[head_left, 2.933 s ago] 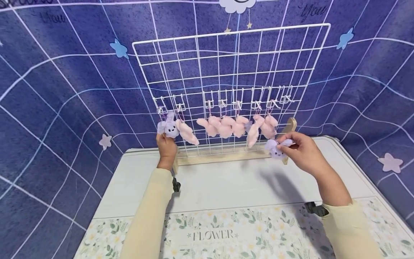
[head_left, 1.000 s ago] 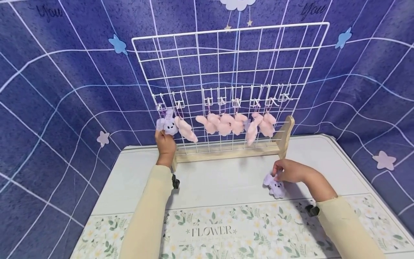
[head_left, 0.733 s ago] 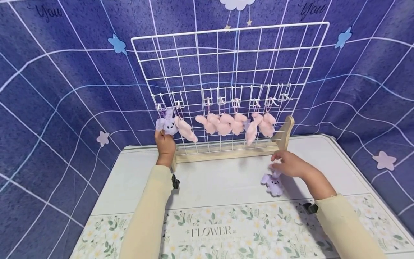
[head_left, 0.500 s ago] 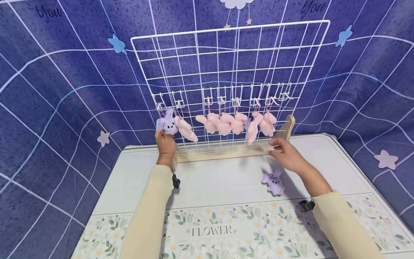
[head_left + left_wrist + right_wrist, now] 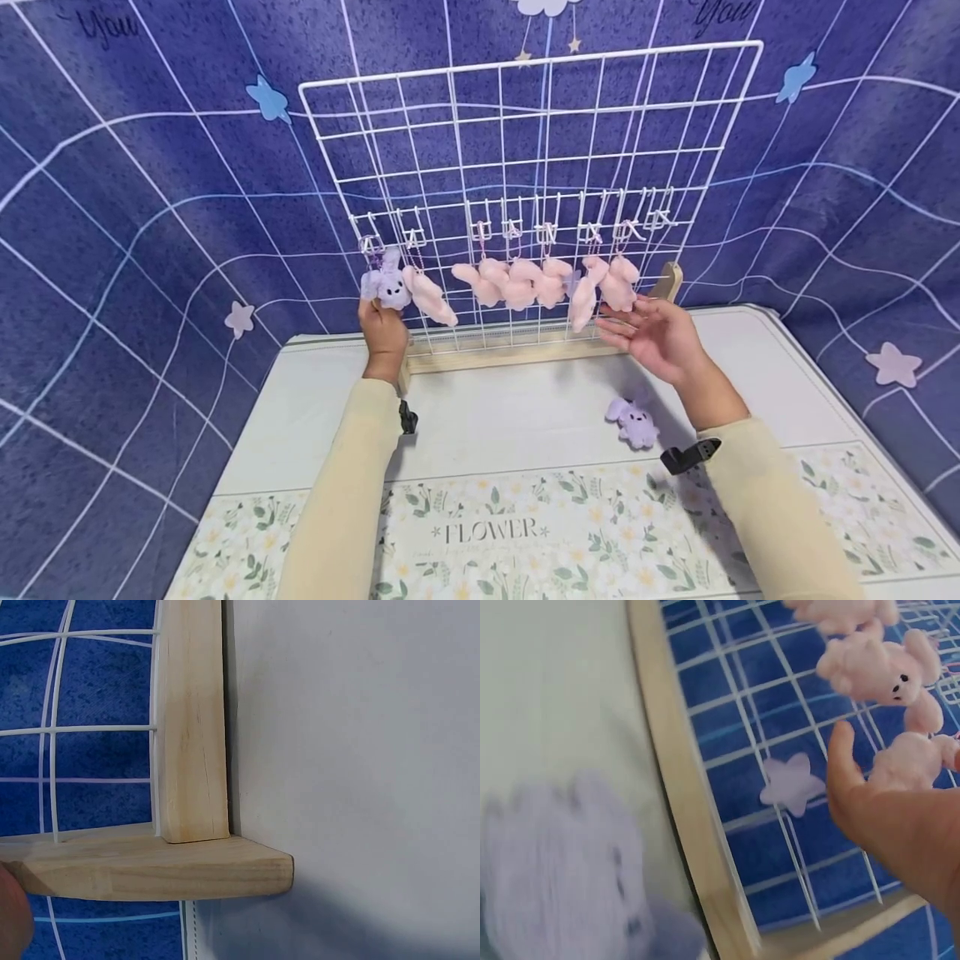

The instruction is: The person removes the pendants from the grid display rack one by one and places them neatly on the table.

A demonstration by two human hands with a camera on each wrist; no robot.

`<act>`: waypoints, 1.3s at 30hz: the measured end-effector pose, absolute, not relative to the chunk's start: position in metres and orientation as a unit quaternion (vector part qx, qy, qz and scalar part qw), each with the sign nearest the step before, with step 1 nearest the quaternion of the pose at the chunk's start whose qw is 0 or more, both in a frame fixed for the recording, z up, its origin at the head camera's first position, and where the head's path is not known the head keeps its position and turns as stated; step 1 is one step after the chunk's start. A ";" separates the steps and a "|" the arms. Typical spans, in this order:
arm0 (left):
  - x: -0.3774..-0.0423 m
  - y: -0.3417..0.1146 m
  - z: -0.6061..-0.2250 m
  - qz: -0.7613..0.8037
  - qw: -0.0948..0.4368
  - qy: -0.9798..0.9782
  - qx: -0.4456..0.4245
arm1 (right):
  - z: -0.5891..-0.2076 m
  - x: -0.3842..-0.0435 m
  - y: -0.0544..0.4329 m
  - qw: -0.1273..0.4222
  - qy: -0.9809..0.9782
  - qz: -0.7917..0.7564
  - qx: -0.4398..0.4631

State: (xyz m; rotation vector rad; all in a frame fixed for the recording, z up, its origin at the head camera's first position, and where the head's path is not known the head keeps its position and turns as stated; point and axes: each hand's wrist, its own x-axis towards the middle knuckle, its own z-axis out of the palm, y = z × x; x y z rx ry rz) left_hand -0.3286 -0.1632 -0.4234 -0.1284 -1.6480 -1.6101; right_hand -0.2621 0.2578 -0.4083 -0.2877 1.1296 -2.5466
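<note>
By the rightmost pink plush [image 5: 619,285], the right hand [image 5: 662,337] spreads loosely; whether the left hand [image 5: 385,337] grips is unclear.

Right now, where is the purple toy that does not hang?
In the head view, the purple toy lies on the table, right of centre, below the right hand.

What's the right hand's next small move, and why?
Probably curl the right hand round the rightmost pink bunny: the hand is open right by it, and that bunny hangs on the rack, while a purple bunny lies loose on the table.
</note>
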 end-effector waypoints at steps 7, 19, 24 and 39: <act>-0.327 -0.163 -0.421 -0.634 0.407 -0.657 -0.031 | -0.411 -0.274 0.252 0.246 0.234 -0.939 -0.051; -0.325 -0.161 -0.422 -0.625 0.419 -0.657 -0.036 | -0.412 -0.286 0.241 0.251 0.089 -0.960 0.081; -0.328 -0.162 -0.423 -0.624 0.428 -0.653 -0.041 | -0.406 -0.281 0.239 0.235 0.083 -0.967 0.048; -0.344 -0.167 -0.437 -0.613 0.420 -0.668 -0.029 | -0.386 -0.262 0.243 0.187 0.169 -0.966 -0.057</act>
